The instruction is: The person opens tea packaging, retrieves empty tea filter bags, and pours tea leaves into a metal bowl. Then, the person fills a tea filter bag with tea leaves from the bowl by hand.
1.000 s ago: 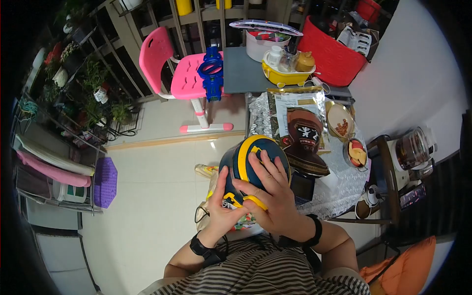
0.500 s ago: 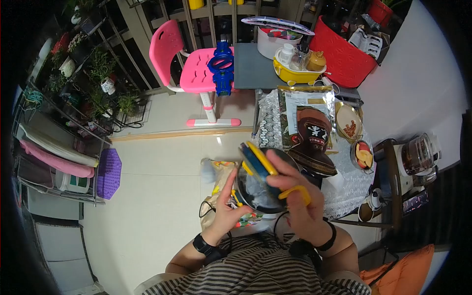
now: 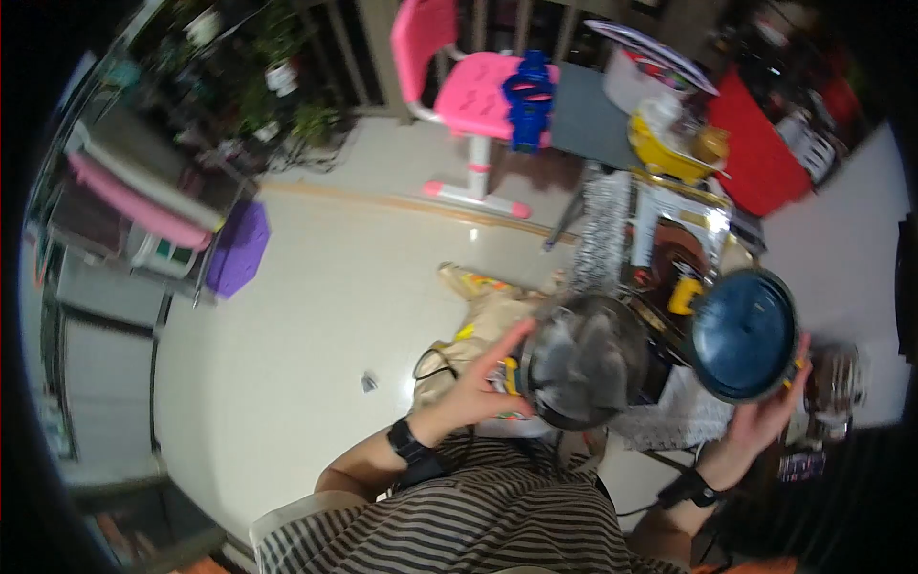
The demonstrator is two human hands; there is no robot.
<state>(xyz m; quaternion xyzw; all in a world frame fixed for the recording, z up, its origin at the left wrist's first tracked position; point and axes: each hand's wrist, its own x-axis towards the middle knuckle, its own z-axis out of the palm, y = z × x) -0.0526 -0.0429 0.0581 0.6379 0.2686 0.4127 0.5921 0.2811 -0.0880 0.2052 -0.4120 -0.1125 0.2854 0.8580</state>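
In front of my body, my left hand (image 3: 481, 390) grips the side of a round dark container (image 3: 541, 407). Crumpled, see-through plastic (image 3: 591, 356) fills its open top, and whatever lies under it is hidden. Off to the right, my right hand (image 3: 765, 416) holds a round dark-blue lid (image 3: 741, 335) by its lower edge. Yellow clips (image 3: 685, 296) stick out from the lid's rim. Lid and container are apart, with the lid's flat face turned toward me.
Behind the lid stands a table with a silver cover (image 3: 601, 225), a brown bag (image 3: 677, 253) and a yellow basket (image 3: 665, 158). A pink chair (image 3: 483, 96) is farther back. A beige printed bag (image 3: 478, 316) and a small grey scrap (image 3: 369, 383) lie below. A rack (image 3: 143, 206) stands left.
My right hand has swung the lid from above the container out to the right and turned its face up. The container has moved right in my left hand. The view has shifted.
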